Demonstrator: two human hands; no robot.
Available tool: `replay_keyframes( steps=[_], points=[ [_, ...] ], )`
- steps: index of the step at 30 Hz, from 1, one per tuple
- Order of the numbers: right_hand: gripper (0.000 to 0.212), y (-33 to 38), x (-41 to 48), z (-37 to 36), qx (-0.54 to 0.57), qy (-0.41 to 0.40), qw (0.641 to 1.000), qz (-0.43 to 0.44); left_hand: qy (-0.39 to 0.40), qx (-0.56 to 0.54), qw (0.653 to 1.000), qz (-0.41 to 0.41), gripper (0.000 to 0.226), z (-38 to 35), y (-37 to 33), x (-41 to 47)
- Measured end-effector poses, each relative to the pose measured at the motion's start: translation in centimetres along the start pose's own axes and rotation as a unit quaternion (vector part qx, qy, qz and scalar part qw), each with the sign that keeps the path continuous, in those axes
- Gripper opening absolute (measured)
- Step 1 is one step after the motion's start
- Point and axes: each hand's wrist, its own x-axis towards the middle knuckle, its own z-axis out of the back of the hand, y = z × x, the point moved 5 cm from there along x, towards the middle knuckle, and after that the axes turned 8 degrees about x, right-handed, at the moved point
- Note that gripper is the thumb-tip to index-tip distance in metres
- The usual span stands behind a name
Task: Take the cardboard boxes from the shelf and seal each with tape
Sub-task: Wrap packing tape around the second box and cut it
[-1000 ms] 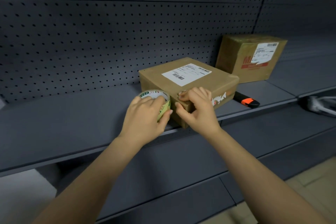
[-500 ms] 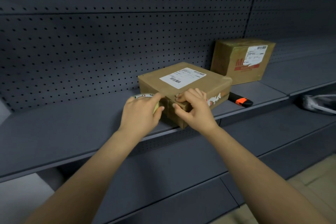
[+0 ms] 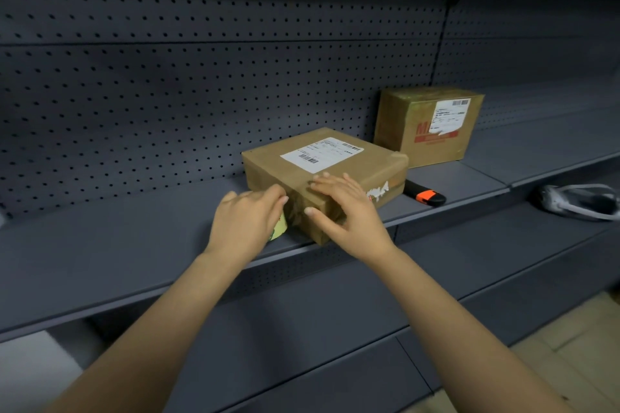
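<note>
Saw right hand (image 3: 349, 211) flatten, fingers apart, pressing box (image 3: 335, 174) corner to bond seal; left hand (image 3: 246, 225) gripped tape roll (image 3: 279, 232) lower, likely for tension.

Mostly hidden under left hand (image 3: 246, 221): tape roll (image 3: 280, 231).

both forearms bare, stretched forward, converging. left hand (image 3: 246, 221) knuckles-up, fingers (image 3: 276, 195) curled over tape (image 3: 279, 230). right hand (image 3: 347, 208) flat, fingers straight and spread on box (image 3: 369, 168) corner, thumb down its near face.
</note>
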Motion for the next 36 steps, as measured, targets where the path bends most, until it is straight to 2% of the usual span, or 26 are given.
replay_keyframes(
  steps=[3,6,8,13,17,21,27,32,36],
  points=[
    [0.041,-0.8,-1.2,2.5,-0.002,-0.031,0.999,-0.033,-0.014,-0.003,1.0,-0.005,0.035,-0.2,-0.5,0.2],
    [0.019,-3.5,-2.5,6.0,-0.058,-0.108,0.989,-0.081,-0.019,0.002,1.0,-0.008,0.035,-0.5,-0.9,0.4],
    [0.01,-6.2,-3.2,8.1,-0.132,-0.131,0.97,-0.154,-0.02,0.006,1.0,-0.01,0.035,-0.8,-1.3,0.6],
    [0.031,-11.6,-4.2,10.6,-0.253,-0.053,0.919,-0.299,-0.023,0.002,1.0,-0.002,0.037,-1.2,-1.7,0.9],
    [0.052,-14.7,-4.0,10.3,-0.274,0.053,0.885,-0.372,-0.02,-0.004,1.0,-0.004,0.036,-1.3,-2.5,1.0],
    [0.044,-15.5,-2.6,11.0,-0.336,0.073,0.862,-0.374,-0.018,-0.007,1.0,-0.002,0.037,-1.2,-2.8,1.3],
    [0.049,-16.6,-0.7,11.2,-0.341,0.111,0.806,-0.47,-0.007,-0.003,1.0,0.005,0.035,-1.0,-3.0,1.4],
    [0.051,-15.0,-0.6,11.4,-0.325,0.046,0.783,-0.528,-0.007,-0.019,1.0,-0.008,0.034,-1.0,-2.7,1.5],
    [0.042,-11.3,-2.6,11.3,-0.284,-0.051,0.801,-0.524,0.002,-0.049,0.999,-0.015,0.017,-0.9,-2.3,1.6]
  ],
)
